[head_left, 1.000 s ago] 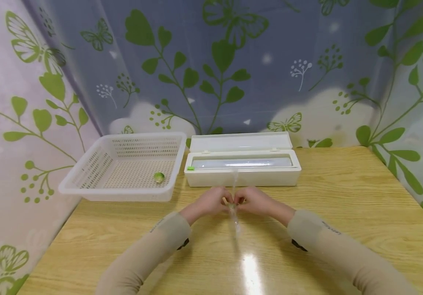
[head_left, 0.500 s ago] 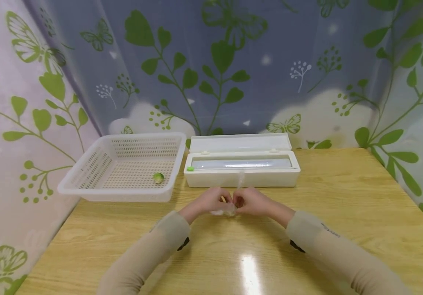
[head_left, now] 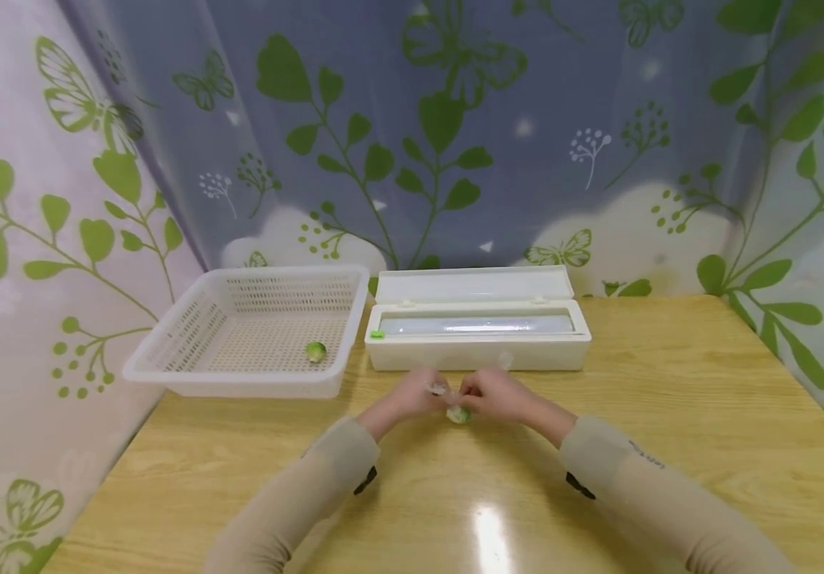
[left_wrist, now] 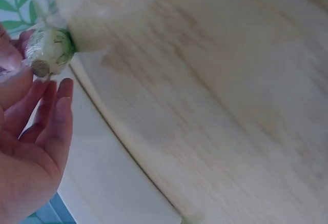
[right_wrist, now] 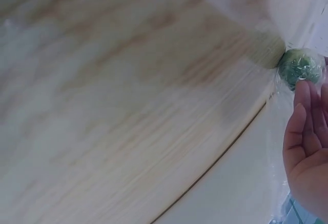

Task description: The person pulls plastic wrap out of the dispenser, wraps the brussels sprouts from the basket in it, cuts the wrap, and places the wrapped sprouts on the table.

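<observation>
A small green Brussels sprout [head_left: 458, 414] in clear cling film [right_wrist: 287, 83] is between my two hands, just above the table. My left hand [head_left: 419, 392] pinches the film beside it with thumb and forefinger; the other fingers of this hand [left_wrist: 38, 126] are partly extended below the sprout [left_wrist: 51, 49], whose cut stem end shows. From the other side my right hand [head_left: 498, 396] pinches the film, and in the right wrist view its fingertips reach the wrapped sprout [right_wrist: 300, 67]. Loose film trails across the right wrist view.
Behind my hands stands a white cling film dispenser [head_left: 479, 355], lid [head_left: 472, 285] up, film roll [head_left: 476, 325] inside, green slider [head_left: 377, 335] at its left end. To its left a white plastic basket [head_left: 239, 388] holds another sprout [head_left: 316, 351]. A patterned curtain [head_left: 354, 119] hangs behind the wooden table [head_left: 383, 510].
The film strip that stretched in front of and behind the sprout has been gathered in around it. The front end was folded up first. Both hands stay close together.
</observation>
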{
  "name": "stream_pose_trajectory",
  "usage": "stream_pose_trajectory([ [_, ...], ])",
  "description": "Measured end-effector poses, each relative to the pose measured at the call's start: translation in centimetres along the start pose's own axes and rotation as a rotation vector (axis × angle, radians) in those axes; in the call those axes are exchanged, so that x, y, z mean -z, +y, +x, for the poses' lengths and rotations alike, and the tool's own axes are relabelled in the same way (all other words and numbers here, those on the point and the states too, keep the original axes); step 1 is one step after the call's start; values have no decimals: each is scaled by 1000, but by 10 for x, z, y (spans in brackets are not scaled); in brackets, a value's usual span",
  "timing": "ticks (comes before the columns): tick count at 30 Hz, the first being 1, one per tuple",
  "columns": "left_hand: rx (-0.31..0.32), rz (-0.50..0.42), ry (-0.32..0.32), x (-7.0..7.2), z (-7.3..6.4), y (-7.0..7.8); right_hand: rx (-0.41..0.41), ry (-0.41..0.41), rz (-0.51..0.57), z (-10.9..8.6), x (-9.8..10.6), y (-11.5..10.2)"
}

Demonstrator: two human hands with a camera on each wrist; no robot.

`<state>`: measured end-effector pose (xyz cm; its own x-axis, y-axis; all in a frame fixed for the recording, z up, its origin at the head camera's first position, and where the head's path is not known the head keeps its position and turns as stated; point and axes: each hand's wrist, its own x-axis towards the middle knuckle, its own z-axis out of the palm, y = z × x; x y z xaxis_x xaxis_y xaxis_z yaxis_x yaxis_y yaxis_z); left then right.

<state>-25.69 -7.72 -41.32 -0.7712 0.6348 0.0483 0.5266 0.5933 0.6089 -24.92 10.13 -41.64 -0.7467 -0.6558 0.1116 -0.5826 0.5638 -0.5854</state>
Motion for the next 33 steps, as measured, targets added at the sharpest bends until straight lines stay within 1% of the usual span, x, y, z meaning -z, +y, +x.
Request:
stream_pose_trajectory([
  [3,-36,-34,-40,1,-1,-1,-28,11,0,0,-1,0],
  [4,-44,-25,-51,1,-1,-1,-39,13,0,0,-1,0],
  [5,-35,-24,-63,1,-1,-1,-51,17,0,0,-2,0],
  [6,-13,-33,-70,1,-1,-1,-67,19,1,0,-2,-1],
  [8,25,-34,-71,0,1,0,-92,26,-13,0,-1,-2],
  [10,62,-31,-51,0,3,1,-114,35,-52,0,1,-4],
  [12,84,-36,-35,-1,5,3,-113,38,-109,0,4,-5],
  [13,76,-34,-29,-1,6,4,-102,35,-140,0,6,-5],
  [15,51,-47,-21,-2,8,5,-59,11,-165,0,10,-4],
  [19,-9,-29,-24,-5,9,5,44,-79,-127,3,17,3],
  [21,-16,-7,-17,-5,8,6,77,-119,-96,5,18,6],
  [23,14,0,-17,-5,7,6,95,-139,-85,7,18,7],
  [25,64,-35,-30,-6,7,7,110,-152,-69,7,17,7],
  [29,161,-135,-63,-5,6,8,74,-145,-23,6,12,6],
  [30,176,-156,-71,-5,6,8,64,-135,-14,5,11,6],
  [33,193,-183,-91,-3,5,6,15,-106,14,4,7,7],
])
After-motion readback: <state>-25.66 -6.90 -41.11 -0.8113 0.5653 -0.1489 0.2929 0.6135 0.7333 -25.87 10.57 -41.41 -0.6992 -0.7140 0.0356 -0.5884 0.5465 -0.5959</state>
